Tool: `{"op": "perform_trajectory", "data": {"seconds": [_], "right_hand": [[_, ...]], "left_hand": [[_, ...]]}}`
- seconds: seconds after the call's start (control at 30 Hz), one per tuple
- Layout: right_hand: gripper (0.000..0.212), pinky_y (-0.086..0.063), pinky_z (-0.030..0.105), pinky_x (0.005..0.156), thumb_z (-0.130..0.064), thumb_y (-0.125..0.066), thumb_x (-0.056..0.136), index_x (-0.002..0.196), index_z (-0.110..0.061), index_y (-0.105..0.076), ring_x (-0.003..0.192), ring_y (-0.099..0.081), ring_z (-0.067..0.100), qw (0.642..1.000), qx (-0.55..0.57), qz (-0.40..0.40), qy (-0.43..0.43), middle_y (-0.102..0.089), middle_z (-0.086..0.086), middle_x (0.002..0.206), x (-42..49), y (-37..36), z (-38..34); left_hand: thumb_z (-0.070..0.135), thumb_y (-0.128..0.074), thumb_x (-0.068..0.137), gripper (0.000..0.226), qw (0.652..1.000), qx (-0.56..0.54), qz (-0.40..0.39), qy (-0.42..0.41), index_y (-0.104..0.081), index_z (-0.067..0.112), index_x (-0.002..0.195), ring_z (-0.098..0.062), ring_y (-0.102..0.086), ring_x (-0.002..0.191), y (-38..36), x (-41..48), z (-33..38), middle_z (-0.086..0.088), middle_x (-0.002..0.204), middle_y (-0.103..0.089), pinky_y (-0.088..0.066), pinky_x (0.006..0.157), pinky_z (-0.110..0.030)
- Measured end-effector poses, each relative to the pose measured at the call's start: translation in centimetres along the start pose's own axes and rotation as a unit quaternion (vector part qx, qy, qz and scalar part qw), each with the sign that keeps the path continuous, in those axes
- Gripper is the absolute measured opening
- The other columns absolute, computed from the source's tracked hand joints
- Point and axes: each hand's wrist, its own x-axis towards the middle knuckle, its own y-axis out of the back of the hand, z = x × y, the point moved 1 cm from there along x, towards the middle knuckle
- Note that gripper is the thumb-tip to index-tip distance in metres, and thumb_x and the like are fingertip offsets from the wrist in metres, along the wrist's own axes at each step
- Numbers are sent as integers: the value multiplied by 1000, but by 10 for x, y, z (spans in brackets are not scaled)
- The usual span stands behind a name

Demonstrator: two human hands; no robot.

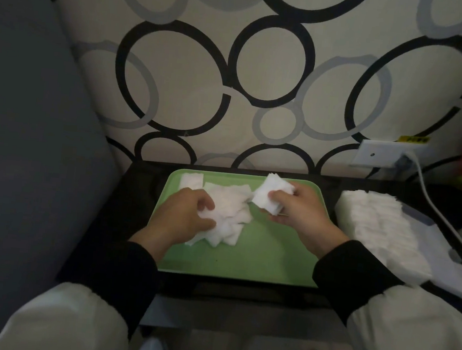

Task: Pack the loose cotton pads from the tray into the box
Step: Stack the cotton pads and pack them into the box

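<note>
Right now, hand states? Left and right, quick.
Left hand: fingers curled on loose pads in the tray.
Right hand: holding a stack of pads.

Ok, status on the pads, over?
Right hand grips a pad stack. Left hand pinching loose pile on tray. Box at right, part filled. Nothing in the way.

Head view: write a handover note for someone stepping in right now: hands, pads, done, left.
Left hand grips pads at the loose pile on the green tray.
Right hand holds a gathered stack above the tray.
Done: a row of pads sits in the box, right of the tray.
To do: box the stack, the pile and the few pads in the tray's far left corner.
</note>
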Motion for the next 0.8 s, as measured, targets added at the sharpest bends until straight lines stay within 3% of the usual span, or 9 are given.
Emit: {"op": "perform_trajectory", "data": {"seconds": [0.13, 0.27, 0.47, 0.53, 0.63, 0.8], "right_hand": [[12, -58, 45, 81, -4, -61, 91, 94, -15, -63, 76, -73, 26, 1000, -13, -4, 3, -73, 14, 95, -4, 0, -1], [11, -59, 42, 77, -6, -62, 92, 91, -17, -63, 77, -72, 25, 999, -35, -14, 10, -72, 13, 96, -6, -4, -1], [10, -58, 38, 72, -8, -61, 92, 95, -16, -63, 78, -72, 24, 998, -54, -26, 7, -72, 14, 99, -6, -7, 1], [9, -57, 37, 71, -7, -61, 92, 96, -14, -63, 75, -72, 23, 998, -55, -27, 6, -72, 15, 99, -6, -8, 1], [9, -57, 39, 73, -8, -61, 92, 98, -13, -64, 82, -71, 27, 998, -63, -26, 5, -72, 16, 100, -4, -10, 3], [12, -56, 39, 71, -8, -63, 90, 102, -4, -65, 86, -69, 31, 997, -73, -20, 6, -70, 21, 103, 0, -14, 7]], "left_hand": [[36, -87, 69, 53, 998, 48, -29, -2, -53, 36, 109, -14, -53, 93, -4, -4, 0, 10, 104, -50, -47, 79, -33], [32, -89, 68, 59, 1000, 22, -8, 8, -51, 30, 114, -15, -53, 90, -5, -5, 3, 8, 101, -50, -45, 75, -31], [28, -74, 88, 16, 986, -130, 79, 60, -62, 21, 96, -14, -60, 79, -7, -2, -6, 5, 85, -61, -41, 60, -20], [20, -76, 86, 14, 982, -140, 102, 71, -62, 22, 89, -14, -60, 76, -8, 0, -10, 3, 82, -62, -40, 58, -17], [18, -81, 79, 21, 986, -109, 109, 58, -62, 25, 85, -15, -60, 83, -9, 2, -11, 3, 88, -63, -42, 65, -18], [40, -77, 80, 31, 992, 50, 113, 10, -66, 33, 109, -14, -54, 103, -10, 4, -1, 11, 111, -60, -51, 89, -37]]}}
